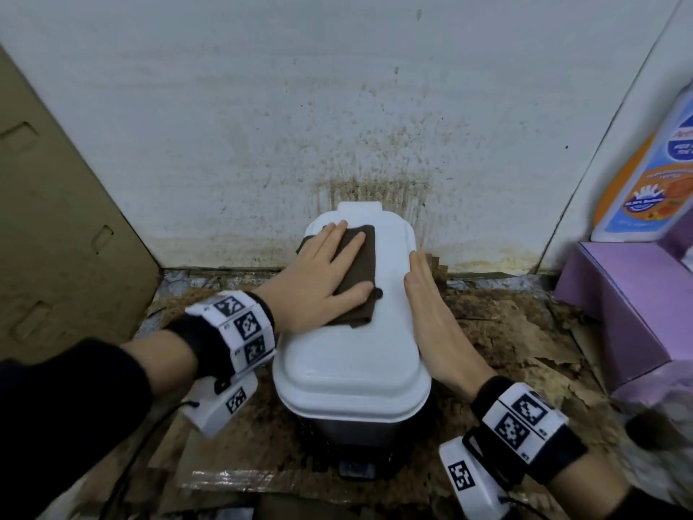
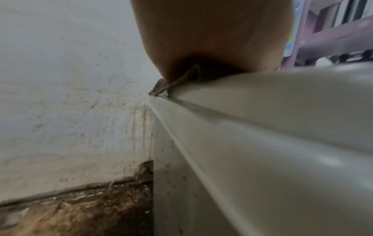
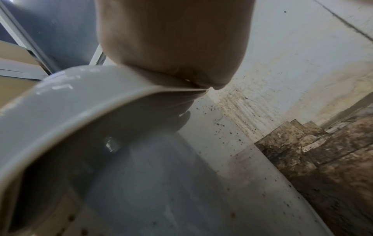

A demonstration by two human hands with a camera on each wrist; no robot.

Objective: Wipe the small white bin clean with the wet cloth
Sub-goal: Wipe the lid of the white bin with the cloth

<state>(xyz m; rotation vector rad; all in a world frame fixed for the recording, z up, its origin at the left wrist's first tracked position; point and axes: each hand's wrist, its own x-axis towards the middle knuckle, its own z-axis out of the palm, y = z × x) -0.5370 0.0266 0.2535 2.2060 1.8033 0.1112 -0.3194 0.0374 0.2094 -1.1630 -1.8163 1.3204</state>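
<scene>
A small white bin [image 1: 352, 354] with a closed lid stands on the floor against the stained wall. A dark brown cloth [image 1: 362, 264] lies flat on the far left part of the lid. My left hand [image 1: 330, 268] presses on the cloth with straight, spread fingers. My right hand [image 1: 427, 298] rests edge-on along the lid's right rim, fingers straight. In the left wrist view a corner of the cloth [image 2: 175, 83] pokes out under my palm over the lid [image 2: 262, 111]. The right wrist view shows my palm [image 3: 171, 44] against the lid rim [image 3: 80, 102].
A cardboard sheet [image 1: 56, 219] leans at the left. A purple box [image 1: 630, 309] and a blue-and-orange bottle [image 1: 652, 170] stand at the right. Stained, torn cardboard [image 1: 525, 343] covers the floor. The bin's pedal [image 1: 356, 469] sticks out at the front.
</scene>
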